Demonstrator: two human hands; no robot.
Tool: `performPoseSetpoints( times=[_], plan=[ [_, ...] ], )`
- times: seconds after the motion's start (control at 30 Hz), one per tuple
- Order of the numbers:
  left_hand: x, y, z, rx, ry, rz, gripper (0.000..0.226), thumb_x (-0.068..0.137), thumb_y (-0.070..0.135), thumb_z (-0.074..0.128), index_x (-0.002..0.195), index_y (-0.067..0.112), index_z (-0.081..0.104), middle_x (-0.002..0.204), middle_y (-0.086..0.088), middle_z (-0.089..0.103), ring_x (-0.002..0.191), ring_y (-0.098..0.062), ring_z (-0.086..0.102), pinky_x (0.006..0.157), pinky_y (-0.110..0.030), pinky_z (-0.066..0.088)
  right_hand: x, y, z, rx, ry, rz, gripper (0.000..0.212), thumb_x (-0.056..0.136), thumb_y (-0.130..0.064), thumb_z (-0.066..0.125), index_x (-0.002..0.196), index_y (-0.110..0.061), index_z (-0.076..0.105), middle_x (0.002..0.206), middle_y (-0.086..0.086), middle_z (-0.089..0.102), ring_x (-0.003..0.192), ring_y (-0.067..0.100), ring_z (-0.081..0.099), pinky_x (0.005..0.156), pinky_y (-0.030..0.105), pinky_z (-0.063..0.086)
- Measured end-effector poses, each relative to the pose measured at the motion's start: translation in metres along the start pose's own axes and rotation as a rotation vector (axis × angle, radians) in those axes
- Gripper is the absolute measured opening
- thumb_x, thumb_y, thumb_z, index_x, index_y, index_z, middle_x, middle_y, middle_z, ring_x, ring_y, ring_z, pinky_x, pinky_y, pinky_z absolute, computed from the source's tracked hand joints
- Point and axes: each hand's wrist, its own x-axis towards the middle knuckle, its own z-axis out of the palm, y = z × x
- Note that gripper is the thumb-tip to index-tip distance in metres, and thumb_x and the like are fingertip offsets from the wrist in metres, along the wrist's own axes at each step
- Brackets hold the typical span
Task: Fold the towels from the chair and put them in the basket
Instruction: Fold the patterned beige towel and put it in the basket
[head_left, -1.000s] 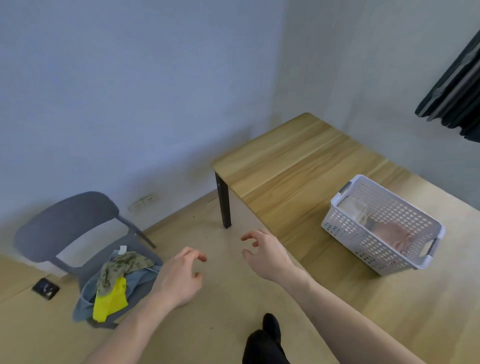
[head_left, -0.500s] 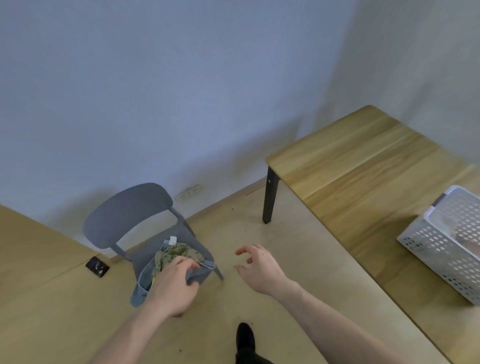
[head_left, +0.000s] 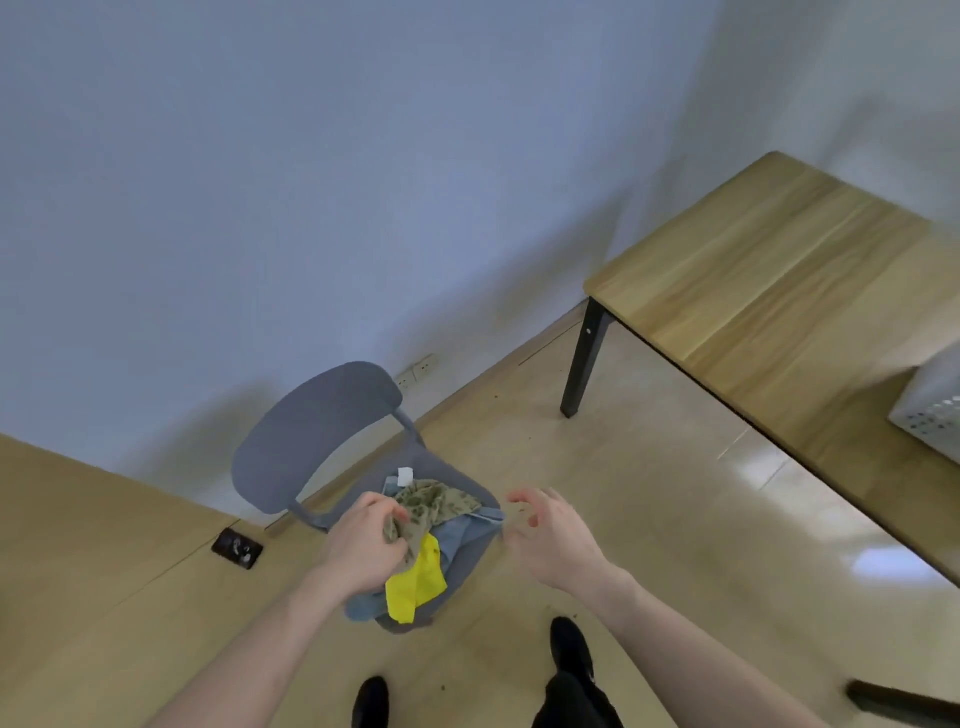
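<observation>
Black shoes (head_left: 571, 649) at six o'clock. Left hand (head_left: 361, 551) pinching patterned olive towel (head_left: 436, 501) atop yellow towel (head_left: 418, 582) and blue towel (head_left: 462, 535), all heaped on grey chair (head_left: 311, 436). Right hand (head_left: 553, 535) at five o'clock of pile, fingers spread, loosely curled, holding nothing. White basket (head_left: 930, 410) on wooden table (head_left: 769, 275) at three o'clock.

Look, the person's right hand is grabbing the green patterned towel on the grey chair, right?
Not quite. In the head view the left hand grips the green patterned towel on the grey plastic chair. The right hand hovers beside the chair, fingers spread, holding nothing.
</observation>
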Motion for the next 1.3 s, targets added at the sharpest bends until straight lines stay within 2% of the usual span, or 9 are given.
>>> performPoseSetpoints(
  times=[0.17,0.4,0.53,0.7,0.8,0.97,1.07,1.2,1.3],
  plan=[
    [0.04,-0.067,0.001,0.041,-0.127,0.115,0.028,0.088,0.029,0.058,0.116,0.034,0.062,0.132,0.015,0.048,0.116,-0.011,0.057,0.094,-0.035,0.05,-0.004,-0.017,0.072,0.046,0.136,0.13,0.044,0.1,-0.022,0.06,0.143,-0.024,0.053,0.126,-0.009,0.053,0.117,0.014,0.058,0.083,0.02,0.042],
    [0.061,-0.131,0.017,0.097,-0.237,0.13,0.035,0.092,0.026,0.058,0.126,0.026,0.061,0.141,0.005,0.045,0.121,-0.018,0.056,0.099,-0.038,0.048,0.008,-0.037,0.146,0.086,0.169,0.208,0.048,0.096,-0.023,0.065,0.142,-0.028,0.053,0.118,-0.011,0.05,0.113,0.015,0.06,0.088,0.032,0.051],
    [0.078,-0.151,0.043,0.046,-0.255,0.097,0.036,0.092,0.023,0.06,0.128,0.025,0.06,0.142,0.006,0.043,0.12,-0.017,0.056,0.099,-0.038,0.05,0.028,-0.028,0.171,0.091,0.163,0.207,0.048,0.097,-0.025,0.065,0.143,-0.029,0.051,0.13,-0.007,0.054,0.111,0.016,0.061,0.088,0.031,0.051],
    [0.126,-0.17,0.104,-0.025,-0.169,0.13,0.034,0.093,0.026,0.059,0.127,0.03,0.06,0.14,0.011,0.042,0.124,-0.013,0.052,0.09,-0.029,0.045,0.074,0.012,0.21,0.087,0.209,0.165,0.045,0.098,-0.025,0.062,0.142,-0.031,0.053,0.14,-0.011,0.053,0.106,0.006,0.058,0.076,0.015,0.044],
    [0.168,-0.188,0.151,-0.062,-0.12,0.143,0.039,0.091,0.023,0.058,0.129,0.03,0.059,0.14,0.012,0.043,0.126,-0.013,0.051,0.093,-0.03,0.046,0.112,0.049,0.243,0.109,0.236,0.114,0.044,0.098,-0.023,0.062,0.141,-0.034,0.053,0.139,-0.016,0.05,0.111,0.002,0.054,0.072,0.006,0.043],
    [0.237,-0.215,0.218,-0.135,0.075,0.174,0.034,0.095,0.031,0.056,0.128,0.032,0.058,0.136,0.015,0.046,0.124,-0.015,0.052,0.104,-0.038,0.046,0.179,0.111,0.3,0.122,0.296,0.038,0.046,0.098,-0.023,0.065,0.141,-0.032,0.055,0.133,-0.017,0.05,0.12,0.006,0.054,0.075,0.004,0.041],
    [0.269,-0.232,0.254,-0.173,0.154,0.233,0.034,0.095,0.037,0.054,0.128,0.033,0.057,0.132,0.015,0.05,0.124,-0.013,0.051,0.106,-0.038,0.045,0.216,0.139,0.33,0.11,0.38,-0.052,0.046,0.095,-0.022,0.07,0.138,-0.033,0.058,0.131,-0.017,0.051,0.115,0.004,0.056,0.077,0.002,0.041],
    [0.276,-0.245,0.282,-0.275,0.255,0.342,0.032,0.089,0.044,0.05,0.119,0.037,0.059,0.118,0.022,0.055,0.116,-0.005,0.051,0.102,-0.034,0.045,0.245,0.154,0.349,0.1,0.451,-0.143,0.042,0.094,-0.024,0.071,0.133,-0.037,0.062,0.13,-0.024,0.051,0.105,-0.009,0.054,0.079,-0.001,0.04],
    [0.289,-0.254,0.294,-0.409,0.34,0.384,0.025,0.084,0.044,0.051,0.107,0.04,0.061,0.11,0.025,0.059,0.11,0.002,0.052,0.095,-0.029,0.046,0.272,0.167,0.368,0.104,0.473,-0.201,0.043,0.091,-0.021,0.073,0.13,-0.037,0.065,0.125,-0.025,0.054,0.102,-0.004,0.058,0.082,0.002,0.043]
  ],
)
